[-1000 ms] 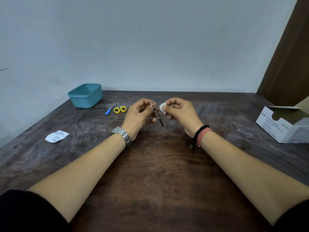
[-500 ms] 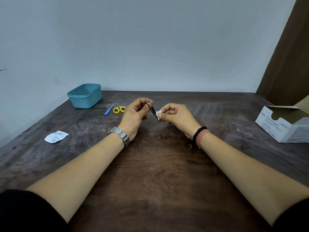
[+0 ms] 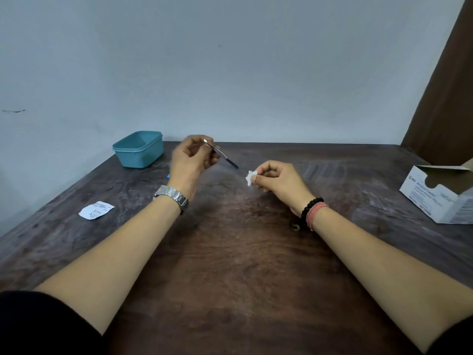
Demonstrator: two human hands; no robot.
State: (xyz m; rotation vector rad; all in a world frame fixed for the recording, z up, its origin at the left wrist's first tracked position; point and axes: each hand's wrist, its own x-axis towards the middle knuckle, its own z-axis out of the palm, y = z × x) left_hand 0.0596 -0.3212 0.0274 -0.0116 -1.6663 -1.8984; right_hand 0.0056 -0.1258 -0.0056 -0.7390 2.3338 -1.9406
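Note:
My left hand (image 3: 190, 160) is raised above the far middle of the dark wooden table (image 3: 230, 265) and grips thin metal tweezers (image 3: 222, 154), whose tips point down to the right. My right hand (image 3: 277, 179) hovers lower and to the right, pinching a small white swab (image 3: 250, 177) between thumb and fingers. A narrow gap separates the tweezer tips from the swab.
A teal plastic tub (image 3: 139, 149) stands at the far left by the wall. A torn white wrapper (image 3: 96, 210) lies at the left. An open white carton (image 3: 441, 194) sits at the right edge. A blue tool (image 3: 169, 175) peeks from behind my left wrist.
My hands have separated: the left one lifted the tweezers up and away, while the right one drew the swab to the right. The yellow scissors are now hidden behind my left hand.

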